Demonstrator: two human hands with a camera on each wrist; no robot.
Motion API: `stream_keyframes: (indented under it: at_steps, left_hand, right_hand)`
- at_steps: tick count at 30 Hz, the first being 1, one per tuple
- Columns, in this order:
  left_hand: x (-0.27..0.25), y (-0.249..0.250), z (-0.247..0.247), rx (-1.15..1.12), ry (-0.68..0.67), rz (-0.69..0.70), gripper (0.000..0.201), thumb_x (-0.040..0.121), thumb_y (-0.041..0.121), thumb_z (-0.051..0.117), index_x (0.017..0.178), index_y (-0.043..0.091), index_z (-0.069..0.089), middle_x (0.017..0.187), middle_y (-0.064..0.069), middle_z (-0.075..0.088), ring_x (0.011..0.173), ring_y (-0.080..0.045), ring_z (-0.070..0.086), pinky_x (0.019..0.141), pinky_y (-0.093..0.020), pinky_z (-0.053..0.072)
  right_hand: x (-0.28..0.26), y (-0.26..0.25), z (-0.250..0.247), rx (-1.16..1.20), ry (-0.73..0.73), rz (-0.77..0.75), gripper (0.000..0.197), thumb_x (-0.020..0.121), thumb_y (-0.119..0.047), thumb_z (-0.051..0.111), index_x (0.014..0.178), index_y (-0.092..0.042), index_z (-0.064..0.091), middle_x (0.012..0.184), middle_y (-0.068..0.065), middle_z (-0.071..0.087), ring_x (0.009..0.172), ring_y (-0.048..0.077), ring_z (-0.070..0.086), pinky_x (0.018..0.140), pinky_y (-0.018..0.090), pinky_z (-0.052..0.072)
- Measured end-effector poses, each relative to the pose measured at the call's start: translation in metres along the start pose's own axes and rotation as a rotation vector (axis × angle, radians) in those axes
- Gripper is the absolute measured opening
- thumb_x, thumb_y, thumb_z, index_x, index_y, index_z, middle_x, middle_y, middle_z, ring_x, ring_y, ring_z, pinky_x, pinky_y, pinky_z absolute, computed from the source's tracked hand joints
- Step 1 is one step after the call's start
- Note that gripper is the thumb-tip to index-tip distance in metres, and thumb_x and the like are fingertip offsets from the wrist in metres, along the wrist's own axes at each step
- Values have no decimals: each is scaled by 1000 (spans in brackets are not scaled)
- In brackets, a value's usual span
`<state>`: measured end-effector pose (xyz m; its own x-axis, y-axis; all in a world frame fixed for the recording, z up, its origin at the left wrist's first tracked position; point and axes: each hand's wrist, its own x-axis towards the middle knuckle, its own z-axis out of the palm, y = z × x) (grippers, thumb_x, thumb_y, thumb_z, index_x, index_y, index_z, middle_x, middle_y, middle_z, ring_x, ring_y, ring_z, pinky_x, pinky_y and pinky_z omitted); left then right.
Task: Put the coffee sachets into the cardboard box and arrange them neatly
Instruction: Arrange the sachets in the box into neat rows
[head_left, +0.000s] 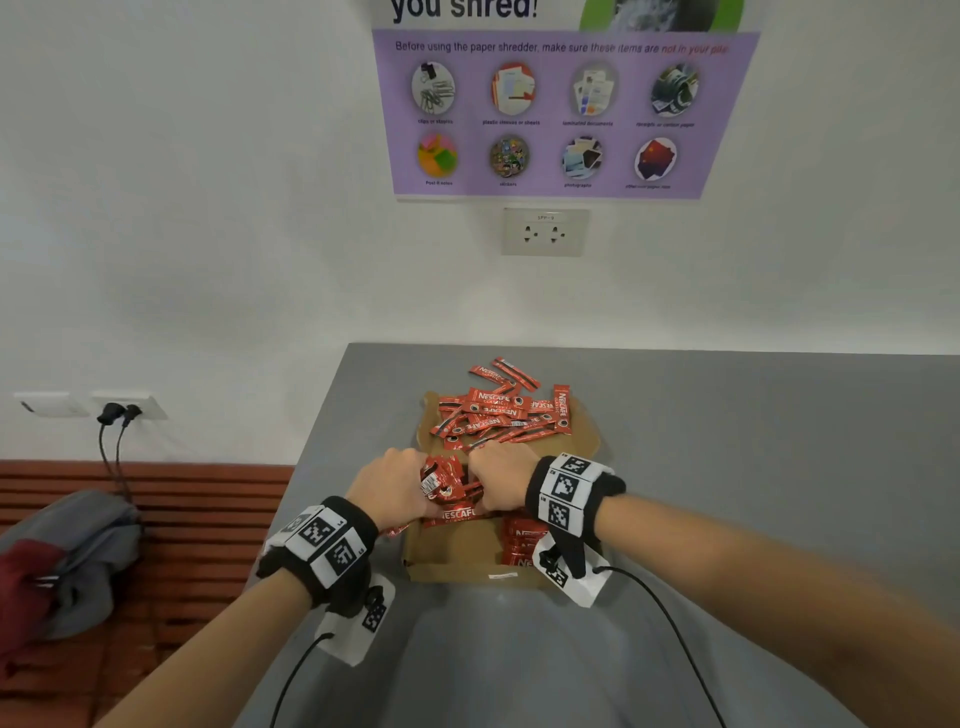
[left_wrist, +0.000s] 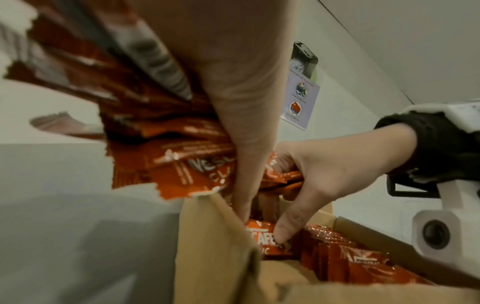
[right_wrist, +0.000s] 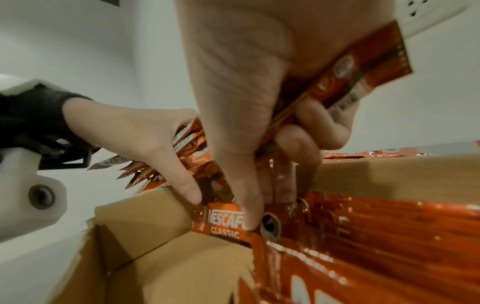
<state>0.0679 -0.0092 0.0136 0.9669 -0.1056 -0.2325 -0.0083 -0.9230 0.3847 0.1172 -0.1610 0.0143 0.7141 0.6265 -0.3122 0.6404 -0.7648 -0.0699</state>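
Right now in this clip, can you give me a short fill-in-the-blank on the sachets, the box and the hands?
1. The left hand and right hand both grip a bundle of ____ sachets.
2. The bundle is held over the ____ box.
3. The loose pile of sachets lies on the box's far ____.

Missing words: red; cardboard; flap

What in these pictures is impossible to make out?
- Sachet count in the cardboard box: head view, both hands cover it.
- Left hand fingertips: head view, hidden under sachets.
- Poster captions: too small.
- Right hand sachet print: right wrist view, blurred.
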Motion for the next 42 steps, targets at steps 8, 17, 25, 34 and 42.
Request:
stream_keyframes:
  at_steps: [8,17,25,34,42]
  left_hand:
    - [2,-3,5,21,14,-2,48,74,39,75,113,16,58,107,-2,67,96,-18,63,84,-26,48]
    - [0,-6,7,-10,20,4,34,75,38,74,98,19,58,98,-3,68,84,-15,62,77,-25,48]
    - [0,-3,12,51,76,-20,33,79,35,69,104,17,57,98,-1,66,89,-18,62,73,-23,44]
    - [-3,-3,12,-81,108,-41,26,81,28,67,105,20,59,100,1,68,90,-17,64,78,-28,51]
    - [-3,-6,14,-257,141,-126,45,78,19,72,119,13,55,111,-7,65,98,-21,63,87,-33,52]
  right_hand:
    - [2,-4,3,-38,32,-21,32,80,-28,70,100,-5,59,103,12,64,95,29,61,74,34,49]
    - [1,-2,7,-39,72,-7,24,86,-24,63,99,-4,62,102,12,65,95,30,62,70,32,45]
    - [3,1,8,-38,73,-5,30,82,-30,69,97,-4,64,99,11,66,92,29,62,66,31,44]
    - [8,-3,5,-78,31,-31,29,81,-31,67,94,-7,59,94,9,64,86,27,62,66,31,47]
    - [14,-4,0,5,-98,-75,43,70,-39,78,93,-7,61,92,9,66,77,23,58,64,29,44]
